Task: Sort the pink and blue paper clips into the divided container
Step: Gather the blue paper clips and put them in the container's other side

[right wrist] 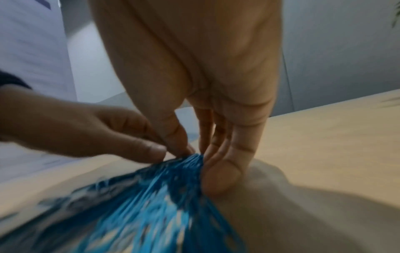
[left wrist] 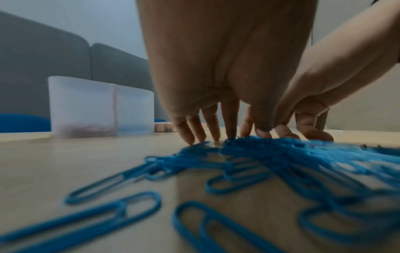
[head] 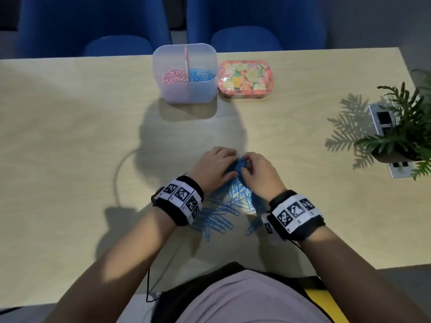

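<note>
A heap of blue paper clips (head: 231, 201) lies on the table near me, spreading back between my wrists. Both hands meet at its far end. My left hand (head: 229, 159) curls over the heap, its fingertips (left wrist: 229, 135) down on the table behind the clips (left wrist: 259, 154) and its thumb on them. My right hand (head: 247, 166) pinches a bunch of blue clips (right wrist: 162, 188) between thumb and fingers (right wrist: 216, 171). The translucent divided container (head: 186, 94) stands at the far edge, with pink clips (head: 173, 76) in its left half and blue clips (head: 201, 75) in its right half.
A flowered tin (head: 243, 79) sits just right of the container. A potted plant (head: 401, 136) and a power socket panel (head: 382, 120) are at the right edge of the table. Blue chairs (head: 93, 24) stand beyond the far edge.
</note>
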